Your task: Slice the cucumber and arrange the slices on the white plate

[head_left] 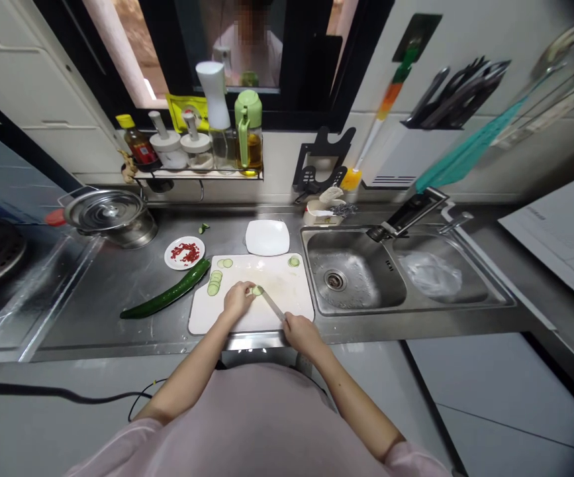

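Observation:
My right hand (pixel 304 334) is closed round the handle of a knife (pixel 273 306), whose blade points up and left across the white cutting board (pixel 291 315). At the blade's tip is a pale green cucumber slice (pixel 257 290). My left hand (pixel 238 299) pinches that slice at its left edge; whether it is one slice or a few together I cannot tell. Overlapping cucumber slices (pixel 214 283) lie at the board's left side, with two more above them. A small pile of cucumber pieces (pixel 293 262) sits at the upper right corner.
A whole cucumber (pixel 167 298) lies left of the board, below a plate (pixel 168 257) of chopped red pieces. Behind the board stands a white square dish (pixel 267 237). The double sink (pixel 356 306) is on the right, a lidded pot (pixel 128 228) on the left. Bottles line a shelf (pixel 202 175).

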Available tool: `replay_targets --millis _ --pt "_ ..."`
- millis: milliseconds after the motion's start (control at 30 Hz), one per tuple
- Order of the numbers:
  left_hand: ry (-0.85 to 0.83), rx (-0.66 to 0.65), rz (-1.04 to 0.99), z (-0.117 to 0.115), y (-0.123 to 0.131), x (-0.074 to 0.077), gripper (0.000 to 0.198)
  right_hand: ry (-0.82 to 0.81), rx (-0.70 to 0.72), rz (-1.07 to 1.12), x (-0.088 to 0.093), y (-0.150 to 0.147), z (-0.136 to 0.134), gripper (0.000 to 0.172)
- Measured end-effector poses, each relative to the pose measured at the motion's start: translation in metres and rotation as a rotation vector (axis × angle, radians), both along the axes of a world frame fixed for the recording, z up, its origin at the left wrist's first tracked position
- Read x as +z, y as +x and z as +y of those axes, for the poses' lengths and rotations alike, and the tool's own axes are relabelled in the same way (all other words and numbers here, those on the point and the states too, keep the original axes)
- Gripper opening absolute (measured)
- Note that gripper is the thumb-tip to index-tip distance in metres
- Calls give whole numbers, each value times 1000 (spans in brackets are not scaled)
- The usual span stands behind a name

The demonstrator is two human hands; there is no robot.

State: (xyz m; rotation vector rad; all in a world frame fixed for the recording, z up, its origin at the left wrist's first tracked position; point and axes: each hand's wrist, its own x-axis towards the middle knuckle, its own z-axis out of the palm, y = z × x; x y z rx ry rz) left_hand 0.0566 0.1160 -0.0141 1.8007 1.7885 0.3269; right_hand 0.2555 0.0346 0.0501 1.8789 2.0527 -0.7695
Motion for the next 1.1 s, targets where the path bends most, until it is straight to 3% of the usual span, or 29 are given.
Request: replay_targets --millis 1100 --pt "-55 8 -40 7 -1 -4 32 -79 87 -44 2 5 14 30"
